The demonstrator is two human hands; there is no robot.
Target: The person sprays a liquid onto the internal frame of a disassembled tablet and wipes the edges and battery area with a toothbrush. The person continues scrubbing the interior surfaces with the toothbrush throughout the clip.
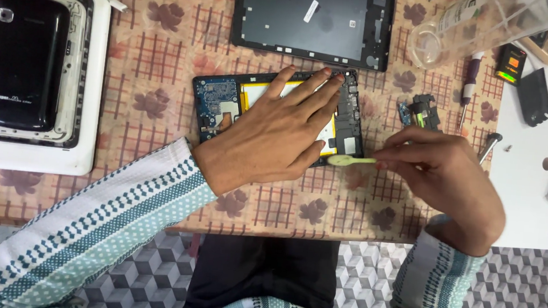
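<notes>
An opened tablet (pixel 216 100) lies on the patterned tablecloth, its blue circuit board and yellow-edged battery showing. My left hand (pixel 276 131) presses flat on top of it, fingers spread toward the far right corner. My right hand (pixel 444 180) is just right of the tablet and pinches a pale green plastic pry tool (pixel 350 160), whose tip points left at the tablet's near right corner. The middle of the tablet is hidden under my left hand.
A black back cover (pixel 310 20) lies beyond the tablet. A stack of devices on a white slab (pixel 36 70) sits at the left. A clear bottle (pixel 493 24), a screwdriver (pixel 469 81), small parts (pixel 421 110) and dark items on a white surface (pixel 531 194) are at the right.
</notes>
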